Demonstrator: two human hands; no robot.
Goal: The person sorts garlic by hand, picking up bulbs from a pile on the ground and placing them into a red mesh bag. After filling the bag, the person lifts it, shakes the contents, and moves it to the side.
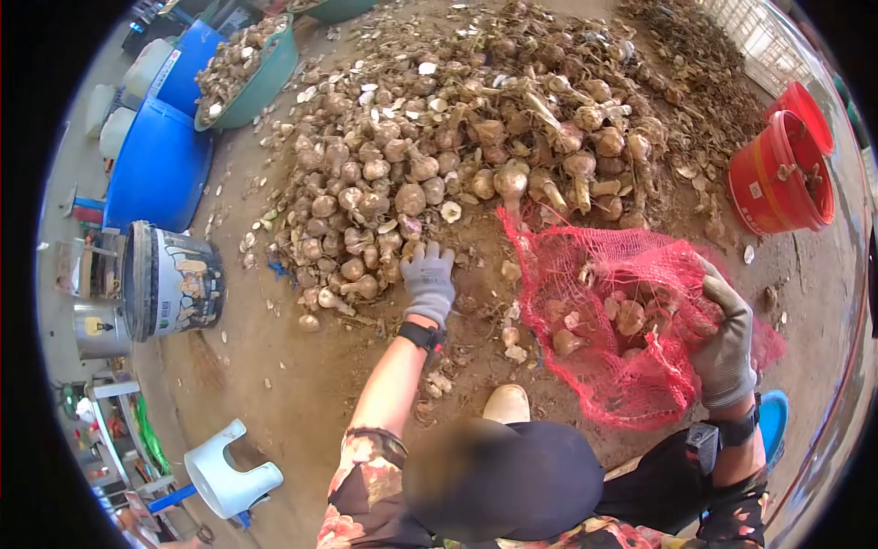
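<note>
A big pile of dried garlic bulbs (375, 174) with stalks and loose skins lies on the floor in front of me. My left hand (428, 277), in a grey glove, is at the near edge of this pile, its fingers stretched out against the bulbs. Any bulb under the fingertips is hidden. On the right, my right hand (729, 343), also gloved, is closed on the side of a red mesh bag (631, 384). The bag's mouth gapes toward the pile, and several garlic bulbs (631, 317) show inside through the netting.
Red buckets (777, 183) stand at the right, near a white crate (759, 37). Along the left are blue tubs (160, 165), a black-rimmed pail (178, 282) and an overturned pale stool (229, 471). A green basin (261, 82) holds more garlic at the upper left.
</note>
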